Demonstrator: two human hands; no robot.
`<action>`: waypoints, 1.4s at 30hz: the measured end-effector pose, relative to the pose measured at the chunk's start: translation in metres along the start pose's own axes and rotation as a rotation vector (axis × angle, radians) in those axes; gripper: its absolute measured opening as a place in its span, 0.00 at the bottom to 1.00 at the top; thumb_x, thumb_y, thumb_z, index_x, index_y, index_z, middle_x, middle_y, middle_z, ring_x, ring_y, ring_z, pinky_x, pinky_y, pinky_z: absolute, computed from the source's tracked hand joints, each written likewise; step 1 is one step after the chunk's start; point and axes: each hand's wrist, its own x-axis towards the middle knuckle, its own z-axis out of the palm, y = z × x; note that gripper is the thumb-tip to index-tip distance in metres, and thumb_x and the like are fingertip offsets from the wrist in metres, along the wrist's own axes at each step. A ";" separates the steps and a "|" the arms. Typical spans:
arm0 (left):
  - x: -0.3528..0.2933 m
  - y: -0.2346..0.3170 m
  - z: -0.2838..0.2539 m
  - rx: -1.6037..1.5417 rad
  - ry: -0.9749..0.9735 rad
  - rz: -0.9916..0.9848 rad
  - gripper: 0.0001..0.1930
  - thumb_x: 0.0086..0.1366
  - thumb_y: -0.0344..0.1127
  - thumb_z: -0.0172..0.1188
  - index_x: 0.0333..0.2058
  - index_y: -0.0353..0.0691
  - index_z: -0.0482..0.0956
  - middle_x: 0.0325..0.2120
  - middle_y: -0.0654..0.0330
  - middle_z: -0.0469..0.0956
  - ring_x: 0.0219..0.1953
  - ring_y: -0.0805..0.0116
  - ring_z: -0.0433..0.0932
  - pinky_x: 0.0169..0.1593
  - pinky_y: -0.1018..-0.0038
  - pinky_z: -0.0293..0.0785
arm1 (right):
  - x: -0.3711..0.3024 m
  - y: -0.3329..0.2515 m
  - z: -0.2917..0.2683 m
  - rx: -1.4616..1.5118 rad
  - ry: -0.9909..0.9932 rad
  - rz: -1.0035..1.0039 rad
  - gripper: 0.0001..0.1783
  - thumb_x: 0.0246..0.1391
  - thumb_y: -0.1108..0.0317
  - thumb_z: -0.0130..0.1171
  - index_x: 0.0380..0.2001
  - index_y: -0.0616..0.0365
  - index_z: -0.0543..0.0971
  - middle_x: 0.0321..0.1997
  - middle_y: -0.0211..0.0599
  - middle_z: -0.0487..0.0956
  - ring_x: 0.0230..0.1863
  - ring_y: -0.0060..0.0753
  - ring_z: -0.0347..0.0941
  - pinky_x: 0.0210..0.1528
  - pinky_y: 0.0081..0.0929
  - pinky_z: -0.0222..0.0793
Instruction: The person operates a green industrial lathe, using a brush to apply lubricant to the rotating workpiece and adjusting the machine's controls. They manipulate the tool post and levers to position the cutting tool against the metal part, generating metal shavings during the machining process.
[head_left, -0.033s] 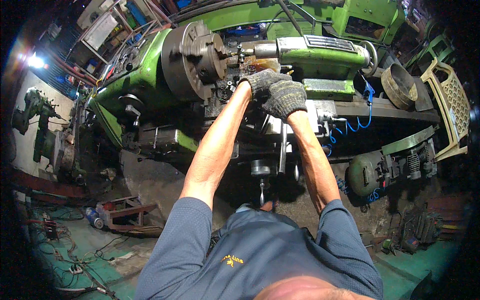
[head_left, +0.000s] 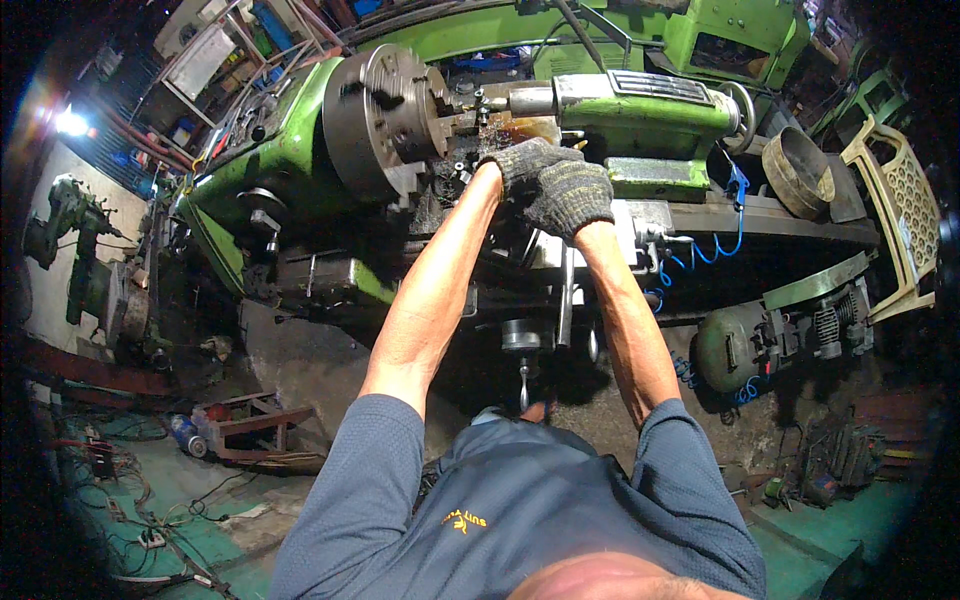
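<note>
Both my hands wear dark grey knitted gloves and are together at the carriage of a green lathe, just below the line between chuck and tailstock. My left hand (head_left: 524, 165) curls over at the left, while my right hand (head_left: 572, 196) is closed beside it, overlapping it. What their fingers grip is hidden beneath the gloves. Left of them is the big steel chuck (head_left: 372, 130), its stepped jaws showing. The green tailstock (head_left: 640, 112) reaches in from the right with its steel quill (head_left: 531, 101). Metal shavings and a brownish, wet-looking surface (head_left: 530, 130) lie just beyond the gloves.
A crank handle (head_left: 523, 375) hangs in front of my body, near a steel lever (head_left: 566, 300). A blue coiled air hose (head_left: 715, 250) dangles at right, above a green compressor (head_left: 728, 348). A metal ring (head_left: 797, 172) and beige plastic chair (head_left: 897, 215) stand farther right. Cables (head_left: 150, 520) litter the left floor.
The chuck has turned; its jaws sit at a different angle and look sharper than in the blurred earlier frame. My hands and arms stay in the same place.
</note>
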 end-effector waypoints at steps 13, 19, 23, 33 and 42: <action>0.003 -0.007 -0.003 0.082 0.014 0.088 0.14 0.69 0.39 0.56 0.49 0.42 0.83 0.45 0.55 0.84 0.47 0.67 0.81 0.53 0.69 0.73 | 0.002 -0.002 -0.005 -0.056 -0.096 0.008 0.17 0.42 0.52 0.64 0.29 0.53 0.87 0.29 0.43 0.85 0.33 0.44 0.83 0.35 0.45 0.76; 0.006 -0.004 -0.002 0.099 0.018 0.109 0.14 0.69 0.38 0.56 0.49 0.42 0.83 0.45 0.55 0.84 0.47 0.67 0.81 0.54 0.68 0.72 | 0.003 0.002 0.000 -0.046 -0.104 0.015 0.17 0.42 0.52 0.64 0.29 0.53 0.87 0.29 0.43 0.85 0.33 0.44 0.83 0.35 0.45 0.77; 0.004 -0.003 -0.001 0.083 0.022 0.101 0.14 0.69 0.38 0.56 0.49 0.42 0.83 0.45 0.56 0.84 0.47 0.67 0.81 0.54 0.69 0.72 | 0.002 -0.001 -0.002 -0.038 -0.088 0.009 0.17 0.41 0.52 0.65 0.28 0.53 0.87 0.28 0.43 0.84 0.32 0.45 0.83 0.35 0.46 0.76; -0.001 -0.006 -0.004 0.000 0.042 0.054 0.13 0.69 0.35 0.56 0.49 0.42 0.83 0.45 0.57 0.84 0.47 0.67 0.80 0.55 0.69 0.71 | 0.005 -0.008 -0.013 -0.051 -0.200 0.066 0.18 0.42 0.51 0.62 0.32 0.51 0.87 0.32 0.42 0.85 0.37 0.43 0.83 0.38 0.47 0.77; 0.001 -0.001 -0.001 -0.183 0.018 -0.004 0.13 0.69 0.34 0.56 0.48 0.41 0.83 0.45 0.57 0.84 0.48 0.68 0.79 0.56 0.70 0.70 | 0.004 -0.003 -0.003 -0.071 -0.138 0.037 0.19 0.42 0.50 0.63 0.31 0.52 0.88 0.31 0.43 0.85 0.35 0.43 0.84 0.36 0.47 0.78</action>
